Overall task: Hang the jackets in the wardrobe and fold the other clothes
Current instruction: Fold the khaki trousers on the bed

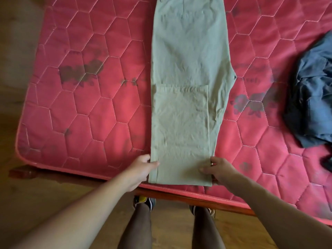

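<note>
Legs and shoes: at the bottom centre of the frame, two legs in dark tight fabric stand on a wooden floor; dark shoes show just under the bed edge, the one on the left of the frame with a patch of yellow.
Bed frame: a reddish wooden rail runs across below the mattress edge.
Left hand: the left hand, lower centre-left, grasps the left side of the trousers at their near fold, thumb lying on top of the cloth.
Right hand: the right hand, lower centre-right, grasps the right side of the same fold, fingers curled over the top.
Trousers: pale green trousers lie flat and lengthwise down the centre of the frame, from the near mattress edge to the top; the leg ends are folded back on top, their hem lying across mid-frame.
Mattress: a red quilted mattress with a hexagon stitch pattern and dark faded flower prints fills most of the view.
Other clothing: a crumpled dark blue garment lies at the right edge, well apart from the trousers.
</note>
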Motion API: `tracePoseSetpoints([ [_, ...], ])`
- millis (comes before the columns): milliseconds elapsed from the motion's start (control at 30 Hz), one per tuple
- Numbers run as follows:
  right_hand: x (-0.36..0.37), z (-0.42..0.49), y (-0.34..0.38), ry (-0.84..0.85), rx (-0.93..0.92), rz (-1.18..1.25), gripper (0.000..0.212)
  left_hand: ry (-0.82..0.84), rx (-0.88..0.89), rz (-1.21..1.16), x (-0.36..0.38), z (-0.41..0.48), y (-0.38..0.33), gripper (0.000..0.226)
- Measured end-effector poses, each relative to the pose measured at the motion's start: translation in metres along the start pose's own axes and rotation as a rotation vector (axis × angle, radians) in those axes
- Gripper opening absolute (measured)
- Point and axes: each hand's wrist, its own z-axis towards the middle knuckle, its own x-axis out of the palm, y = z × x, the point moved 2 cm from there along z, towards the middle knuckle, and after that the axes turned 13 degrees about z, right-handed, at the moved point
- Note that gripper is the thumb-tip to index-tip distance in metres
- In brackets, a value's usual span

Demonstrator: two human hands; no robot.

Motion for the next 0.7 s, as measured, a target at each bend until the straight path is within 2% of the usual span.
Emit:
tracePoseSetpoints([
  [100,-0.001,0.01,0.026,-0.024,-0.094,0.109,0.009,-0.122,0.116,-0.003,-0.007,0.007,-0.024,0.023],
  [167,-0.002,0.025,0.058,-0.037,-0.178,0.218,0.008,-0.183,0.217,-0.116,-0.019,0.02,-0.05,0.018],
  [300,0.004,0.056,0.116,-0.097,-0.283,0.31,0.016,-0.238,0.339,-0.32,-0.042,0.059,-0.105,0.037],
  [467,0.01,0.063,0.149,-0.131,-0.378,0.288,0.005,-0.315,0.424,-0.261,-0.057,0.077,-0.14,0.045],
  [533,0.007,0.06,0.171,-0.127,-0.489,0.306,0.004,-0.367,0.498,-0.255,-0.068,0.071,-0.162,0.031],
  [567,0.005,0.057,0.184,-0.157,-0.559,0.273,0.003,-0.414,0.536,-0.235,-0.075,0.069,-0.176,0.025],
  [600,0.003,0.051,0.198,-0.22,-0.632,0.184,0.009,-0.501,0.566,-0.148,-0.084,0.067,-0.19,0.032],
  [667,0.001,0.045,0.213,-0.416,-0.817,-0.144,0.039,-0.774,0.653,0.182,-0.097,0.061,-0.207,0.059],
  [700,0.0,0.047,0.214,-0.499,-0.912,-0.367,0.054,-0.891,0.725,0.374,-0.097,0.06,-0.209,0.065],
])
